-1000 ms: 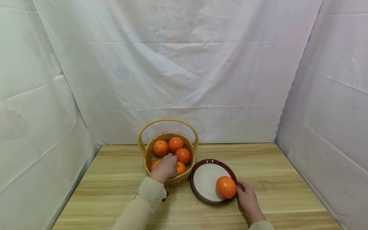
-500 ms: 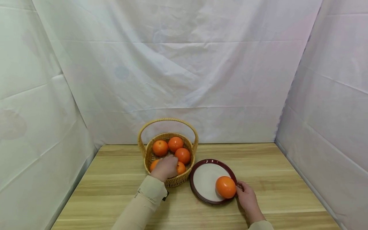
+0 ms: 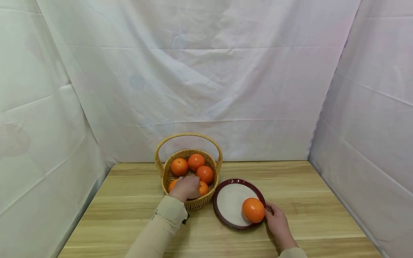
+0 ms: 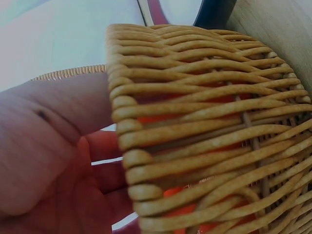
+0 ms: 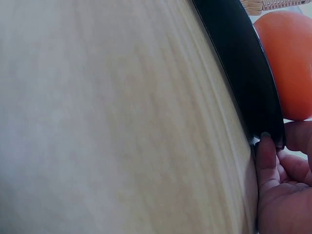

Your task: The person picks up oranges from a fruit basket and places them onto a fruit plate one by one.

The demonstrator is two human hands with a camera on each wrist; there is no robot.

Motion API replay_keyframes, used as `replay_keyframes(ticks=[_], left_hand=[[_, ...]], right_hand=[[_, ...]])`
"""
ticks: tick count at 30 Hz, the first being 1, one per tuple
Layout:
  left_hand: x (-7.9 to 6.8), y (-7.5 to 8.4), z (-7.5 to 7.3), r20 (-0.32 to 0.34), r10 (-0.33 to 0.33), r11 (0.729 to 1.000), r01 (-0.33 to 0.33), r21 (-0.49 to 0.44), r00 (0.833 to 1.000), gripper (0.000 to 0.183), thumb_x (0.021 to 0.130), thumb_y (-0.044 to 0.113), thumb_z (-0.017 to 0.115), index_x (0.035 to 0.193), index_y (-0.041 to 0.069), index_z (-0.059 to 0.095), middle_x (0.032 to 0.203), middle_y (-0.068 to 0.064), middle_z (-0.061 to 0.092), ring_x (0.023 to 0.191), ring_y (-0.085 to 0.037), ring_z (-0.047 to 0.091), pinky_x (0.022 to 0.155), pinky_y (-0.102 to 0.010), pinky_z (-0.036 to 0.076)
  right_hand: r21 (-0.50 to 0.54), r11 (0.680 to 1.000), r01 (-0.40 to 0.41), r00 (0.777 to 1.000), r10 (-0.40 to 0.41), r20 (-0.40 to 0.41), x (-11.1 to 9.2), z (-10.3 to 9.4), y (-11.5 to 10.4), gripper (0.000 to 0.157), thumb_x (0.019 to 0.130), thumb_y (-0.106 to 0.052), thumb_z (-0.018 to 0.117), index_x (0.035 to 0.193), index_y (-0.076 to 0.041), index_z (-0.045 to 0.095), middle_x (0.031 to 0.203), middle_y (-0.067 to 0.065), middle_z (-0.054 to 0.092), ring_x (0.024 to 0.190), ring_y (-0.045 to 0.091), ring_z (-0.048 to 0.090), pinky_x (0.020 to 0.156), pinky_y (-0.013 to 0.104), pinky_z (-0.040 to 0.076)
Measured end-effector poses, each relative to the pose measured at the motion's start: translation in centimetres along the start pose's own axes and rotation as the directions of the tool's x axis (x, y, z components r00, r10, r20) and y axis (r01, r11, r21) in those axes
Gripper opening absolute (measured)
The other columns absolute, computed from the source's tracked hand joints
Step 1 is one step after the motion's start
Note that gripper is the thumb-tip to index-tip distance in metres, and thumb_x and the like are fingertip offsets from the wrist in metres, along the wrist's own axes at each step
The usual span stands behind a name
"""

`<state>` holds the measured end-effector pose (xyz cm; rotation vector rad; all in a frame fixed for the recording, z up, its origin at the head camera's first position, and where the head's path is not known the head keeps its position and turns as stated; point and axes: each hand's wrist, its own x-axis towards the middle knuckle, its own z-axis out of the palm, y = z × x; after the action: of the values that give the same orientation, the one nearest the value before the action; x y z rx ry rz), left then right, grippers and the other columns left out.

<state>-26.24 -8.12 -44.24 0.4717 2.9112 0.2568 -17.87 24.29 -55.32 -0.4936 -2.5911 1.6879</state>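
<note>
My left hand [image 3: 187, 187] reaches over the front rim of a wicker basket [image 3: 195, 205], down among several round, smooth orange fruits [image 3: 204, 174]. One fruit [image 3: 203, 188] lies right beside its fingers. In the left wrist view, the basket wall [image 4: 204, 126] hides the fingertips of the left hand [image 4: 53, 161], so any grasp is unclear. With thumb and fingers, my right hand [image 3: 278, 224] pinches the right rim of a round plate [image 3: 230, 204], white with a dark red border. Another orange fruit [image 3: 253, 210] rests on that plate, close to the right hand [image 5: 287, 180].
The basket's tall arched handle [image 3: 188, 134] rises above the fruit. Basket and plate stand almost touching on a wood-grain table [image 3: 129, 215]. White cloth [image 3: 206, 82] hangs behind the table and on both sides.
Both hands stay nearly in place. The left hand makes only a slight shift inside the basket, and a few fruits there move a little. The plate and its fruit hold still.
</note>
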Motion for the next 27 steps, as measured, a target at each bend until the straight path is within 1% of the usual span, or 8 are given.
replay_keyframes(ticks=[2, 8, 12, 15, 22, 27], left_hand=[[0.12, -0.05, 0.03, 0.007, -0.003, 1.000, 0.003, 0.001, 1.000, 0.040, 0.093, 0.034, 0.068, 0.126, 0.012, 0.068, 0.132, -0.008, 0.066, 0.127, -0.029, 0.059, 0.111, -0.055, 0.039], [0.72, -0.08, 0.13, 0.001, -0.007, 1.000, 0.007, 0.001, 1.000, 0.035, 0.090, 0.031, 0.071, 0.120, 0.013, 0.069, 0.127, -0.007, 0.068, 0.120, -0.028, 0.061, 0.111, -0.055, 0.039], [0.90, 0.04, 0.29, -0.002, -0.016, 1.000, 0.016, -0.017, 1.000, 0.035, 0.090, 0.030, 0.072, 0.120, 0.013, 0.069, 0.128, -0.007, 0.067, 0.121, -0.028, 0.061, 0.112, -0.055, 0.038], [0.81, 0.11, 0.52, -0.009, -0.021, 0.999, 0.020, -0.026, 1.000, 0.037, 0.091, 0.032, 0.071, 0.124, 0.013, 0.068, 0.132, -0.008, 0.066, 0.125, -0.028, 0.060, 0.113, -0.055, 0.036], [0.59, 0.21, 0.99, -0.045, -0.011, 1.000, 0.011, -0.006, 0.999, 0.037, 0.093, 0.033, 0.068, 0.124, 0.012, 0.067, 0.130, -0.008, 0.067, 0.125, -0.029, 0.060, 0.114, -0.058, 0.036], [0.54, 0.29, 0.96, -0.042, -0.017, 1.000, 0.017, 0.006, 0.999, 0.043, 0.095, 0.033, 0.066, 0.132, 0.010, 0.063, 0.137, -0.009, 0.063, 0.130, -0.030, 0.057, 0.115, -0.058, 0.035]], right_hand=[[-0.003, 1.000, 0.001, 1.000, 0.000, 0.004, -0.03, -0.04, -0.04, 0.044, 0.106, -0.013, 0.047, 0.142, 0.011, 0.048, 0.134, 0.030, 0.058, 0.125, 0.037, 0.057, 0.100, 0.043, 0.053], [-0.002, 1.000, 0.001, 1.000, 0.000, 0.010, 0.00, -0.30, -0.18, 0.045, 0.106, -0.013, 0.046, 0.144, 0.011, 0.045, 0.136, 0.030, 0.056, 0.127, 0.038, 0.054, 0.106, 0.050, 0.049], [0.001, 1.000, -0.003, 1.000, 0.003, 0.012, 0.01, -0.38, -0.20, 0.046, 0.106, -0.013, 0.046, 0.145, 0.011, 0.044, 0.136, 0.030, 0.055, 0.128, 0.038, 0.053, 0.107, 0.050, 0.048], [0.000, 1.000, -0.004, 1.000, 0.004, 0.015, -0.04, -0.38, -0.14, 0.045, 0.106, -0.012, 0.046, 0.144, 0.011, 0.044, 0.136, 0.030, 0.056, 0.127, 0.037, 0.054, 0.106, 0.050, 0.048], [-0.011, 1.000, 0.003, 1.000, -0.003, 0.012, -0.11, -0.35, -0.06, 0.045, 0.106, -0.012, 0.046, 0.144, 0.012, 0.045, 0.134, 0.030, 0.057, 0.126, 0.037, 0.055, 0.104, 0.047, 0.050], [-0.011, 1.000, 0.013, 1.000, -0.013, 0.006, -0.13, -0.32, -0.10, 0.044, 0.106, -0.011, 0.047, 0.142, 0.013, 0.046, 0.132, 0.030, 0.058, 0.123, 0.037, 0.056, 0.103, 0.047, 0.051]])
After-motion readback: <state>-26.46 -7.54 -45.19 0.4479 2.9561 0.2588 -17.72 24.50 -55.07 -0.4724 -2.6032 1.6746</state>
